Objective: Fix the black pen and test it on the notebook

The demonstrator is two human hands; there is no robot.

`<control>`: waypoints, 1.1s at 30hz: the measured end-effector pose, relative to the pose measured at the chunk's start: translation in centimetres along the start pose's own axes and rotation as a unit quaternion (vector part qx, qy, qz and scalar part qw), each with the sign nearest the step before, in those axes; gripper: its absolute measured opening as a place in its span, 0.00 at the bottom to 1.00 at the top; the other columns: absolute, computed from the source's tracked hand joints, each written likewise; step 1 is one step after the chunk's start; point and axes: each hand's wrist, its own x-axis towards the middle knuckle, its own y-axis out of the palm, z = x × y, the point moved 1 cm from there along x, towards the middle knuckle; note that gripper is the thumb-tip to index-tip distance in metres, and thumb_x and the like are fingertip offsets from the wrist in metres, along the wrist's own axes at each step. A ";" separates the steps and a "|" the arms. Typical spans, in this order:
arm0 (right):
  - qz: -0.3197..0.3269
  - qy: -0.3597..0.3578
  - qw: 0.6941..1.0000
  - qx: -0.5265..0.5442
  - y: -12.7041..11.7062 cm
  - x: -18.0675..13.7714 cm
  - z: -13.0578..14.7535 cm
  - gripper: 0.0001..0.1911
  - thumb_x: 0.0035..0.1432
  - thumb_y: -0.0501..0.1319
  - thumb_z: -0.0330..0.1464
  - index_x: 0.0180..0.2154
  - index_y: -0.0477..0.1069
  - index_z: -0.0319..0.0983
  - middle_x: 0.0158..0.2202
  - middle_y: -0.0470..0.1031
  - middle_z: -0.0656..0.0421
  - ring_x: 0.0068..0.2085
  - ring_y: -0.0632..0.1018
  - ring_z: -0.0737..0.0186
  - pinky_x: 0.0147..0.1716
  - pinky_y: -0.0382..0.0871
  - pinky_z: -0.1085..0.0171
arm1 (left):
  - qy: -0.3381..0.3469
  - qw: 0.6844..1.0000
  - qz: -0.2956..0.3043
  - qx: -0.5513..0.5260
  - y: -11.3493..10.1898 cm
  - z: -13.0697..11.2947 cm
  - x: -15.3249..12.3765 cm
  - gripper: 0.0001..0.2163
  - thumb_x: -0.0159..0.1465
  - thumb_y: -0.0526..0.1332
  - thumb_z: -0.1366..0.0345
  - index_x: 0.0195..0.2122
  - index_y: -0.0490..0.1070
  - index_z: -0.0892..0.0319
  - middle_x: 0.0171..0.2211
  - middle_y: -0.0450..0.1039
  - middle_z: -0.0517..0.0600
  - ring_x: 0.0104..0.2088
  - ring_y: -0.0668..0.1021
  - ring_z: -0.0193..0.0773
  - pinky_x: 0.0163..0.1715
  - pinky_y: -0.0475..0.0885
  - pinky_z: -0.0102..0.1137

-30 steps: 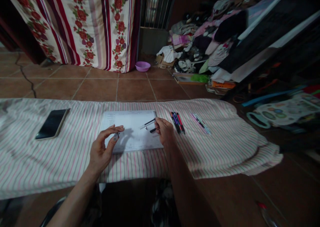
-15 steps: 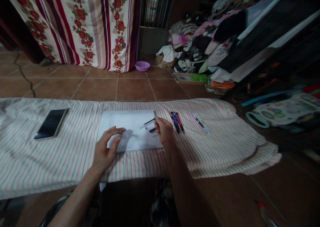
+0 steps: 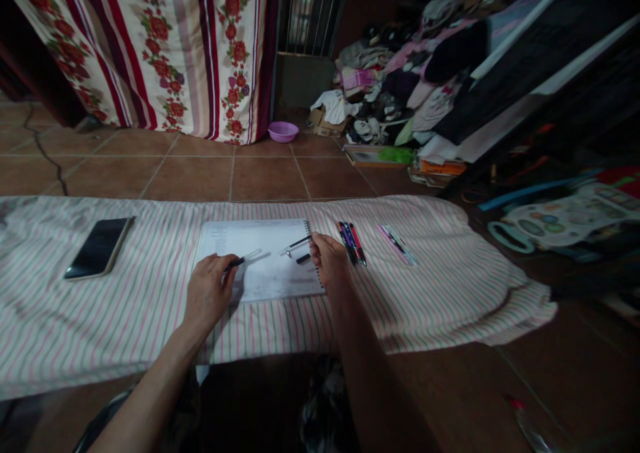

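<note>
Two grips clamped: left hand (image 3: 210,290) on dark piece (image 3: 241,262), right hand (image 3: 330,258) on black rod (image 3: 301,242); cloth (image 3: 155,266) spans phone (image 3: 99,248) to notebook (image 3: 250,230) edge.

No legible txt, nos. or brands on my feed. Closest I get is the spiral notebook (image 3: 275,281): faint sm. marks run down the L side of the open pg & along its top edge, but they're too tiny & washed out for me to make out a single ltr or no. Dark & red pens (image 3: 353,243) on the cloth (image 3: 430,293): any print on the barrels is too sm. to read from here. Same w/ the pale panel (image 3: 575,216) far R: coloured rounds show, any lettering's too blurred/dim for me to ID.
</note>
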 end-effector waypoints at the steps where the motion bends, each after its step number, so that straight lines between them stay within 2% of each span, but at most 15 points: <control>1: 0.000 0.001 1.000 0.001 0.0 0.0 0.0 0.13 0.38 0.67 0.38 0.22 0.68 0.36 0.19 0.68 0.65 0.17 0.64 0.75 0.12 0.51 0.74 | 0.009 1.000 0.006 0.009 0.2 0.2 0.1 0.10 0.63 0.52 0.65 0.40 0.71 0.60 0.34 0.77 0.55 0.39 0.75 0.47 0.41 0.69 0.41; 6: 0.002 0.006 1.000 0.005 -0.2 -0.1 0.1 0.12 0.38 0.67 0.37 0.23 0.69 0.36 0.19 0.67 0.65 0.18 0.64 0.76 0.12 0.52 0.75 | 0.023 0.999 0.043 0.019 1.3 0.8 0.3 0.09 0.62 0.53 0.66 0.36 0.72 0.60 0.32 0.77 0.56 0.38 0.75 0.49 0.40 0.69 0.43; 12: 0.000 0.005 1.000 -0.004 -0.2 -0.2 0.0 0.12 0.39 0.67 0.37 0.23 0.69 0.36 0.18 0.67 0.65 0.17 0.63 0.76 0.12 0.52 0.75 | 0.022 0.998 0.057 0.005 1.9 0.7 0.5 0.07 0.59 0.55 0.69 0.34 0.72 0.60 0.32 0.76 0.56 0.38 0.75 0.49 0.46 0.67 0.44; 18: 0.001 0.004 1.000 -0.003 -0.2 -0.2 0.0 0.11 0.40 0.66 0.37 0.22 0.69 0.37 0.18 0.66 0.65 0.17 0.64 0.76 0.12 0.52 0.75 | -0.001 0.998 0.060 -0.012 2.0 0.6 0.5 0.07 0.58 0.54 0.70 0.34 0.71 0.58 0.31 0.74 0.54 0.35 0.73 0.46 0.37 0.70 0.39; 26: 0.004 -0.007 1.000 -0.020 0.5 -0.7 0.2 0.10 0.41 0.64 0.37 0.21 0.68 0.36 0.17 0.66 0.66 0.17 0.64 0.75 0.12 0.52 0.75 | -0.020 0.998 0.060 -0.027 1.7 0.4 0.6 0.06 0.60 0.54 0.68 0.35 0.70 0.57 0.31 0.73 0.53 0.35 0.73 0.45 0.36 0.70 0.38; 33: -0.003 -0.021 0.999 -0.042 0.7 -0.8 0.0 0.10 0.43 0.63 0.37 0.22 0.69 0.37 0.19 0.69 0.64 0.18 0.67 0.74 0.13 0.56 0.74 | -0.021 0.997 0.067 -0.027 1.6 0.1 0.7 0.07 0.60 0.54 0.68 0.35 0.70 0.56 0.30 0.74 0.52 0.34 0.73 0.45 0.36 0.70 0.38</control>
